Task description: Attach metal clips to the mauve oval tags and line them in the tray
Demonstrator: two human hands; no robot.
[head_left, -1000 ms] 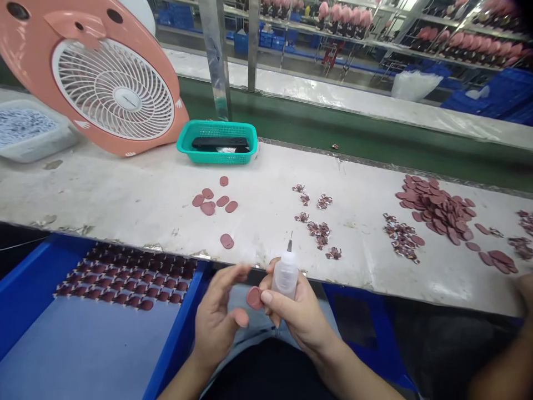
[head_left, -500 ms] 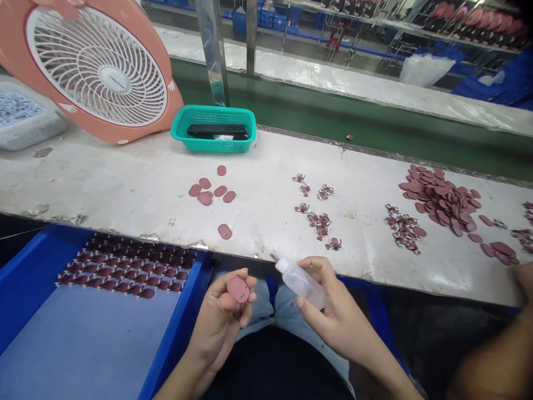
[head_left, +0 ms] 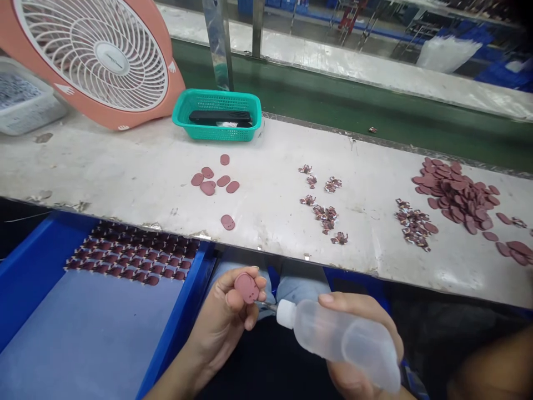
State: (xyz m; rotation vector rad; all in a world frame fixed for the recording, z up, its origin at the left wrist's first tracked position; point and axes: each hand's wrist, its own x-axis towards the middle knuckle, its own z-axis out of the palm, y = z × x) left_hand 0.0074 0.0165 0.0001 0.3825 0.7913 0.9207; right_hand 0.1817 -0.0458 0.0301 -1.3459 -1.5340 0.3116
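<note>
Between the thumb and fingers of my left hand (head_left: 216, 328) is a flat reddish-brown oval piece (head_left: 246, 288) with small holes near its lower edge. My right hand (head_left: 362, 339) is wrapped round a translucent squeeze bottle (head_left: 333, 333), which lies tilted with its white cap toward my left hand. The bottle's thin metal tip (head_left: 268, 305) reaches the lower right edge of the oval piece; whether it touches is too small to tell. Both hands are over my lap, in front of the table edge. Several similar loose ovals (head_left: 224, 181) lie on the table ahead.
Small brown-and-silver parts (head_left: 325, 216) lie in clusters mid-table, with a big pile of ovals (head_left: 462, 194) at right. A green basket (head_left: 216, 132) and an orange fan (head_left: 177, 83) stand at back left. A blue drawer (head_left: 166, 339) holds rows of assembled pieces. Another person's blurred arm (head_left: 495, 366) shows lower right.
My right hand has turned the bottle from upright-leaning to nearly level and brought its tip to the oval piece. The left hand still holds the piece. The view has shifted slightly.
</note>
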